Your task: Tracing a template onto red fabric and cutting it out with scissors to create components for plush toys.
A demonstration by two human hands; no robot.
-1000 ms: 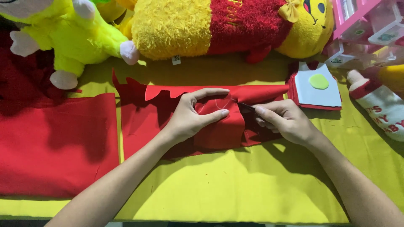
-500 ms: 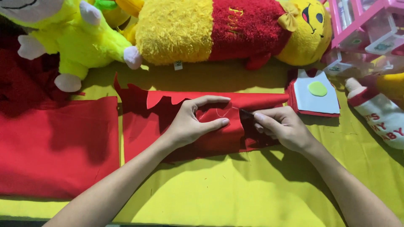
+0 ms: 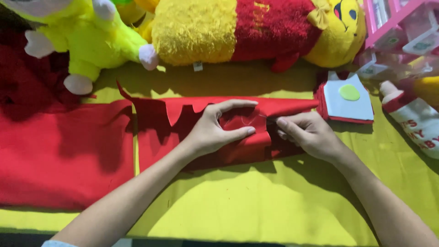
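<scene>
My left hand (image 3: pixel 215 132) lies flat with spread fingers on the red felt (image 3: pixel 247 137) mid-worktop (image 3: pixel 256 215), my right hand (image 3: pixel 308 135) pinches its edge beside a faint drawn outline, so marking looks done and nothing is cut out yet.

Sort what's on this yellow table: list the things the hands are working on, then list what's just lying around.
In hand:
left hand pressing the folded red felt strip
right hand at its fold

Lying about:
large red felt sheet
yellow-and-red plush toy
lime green plush toy
grey felt pieces with a green dot
pink rack
</scene>
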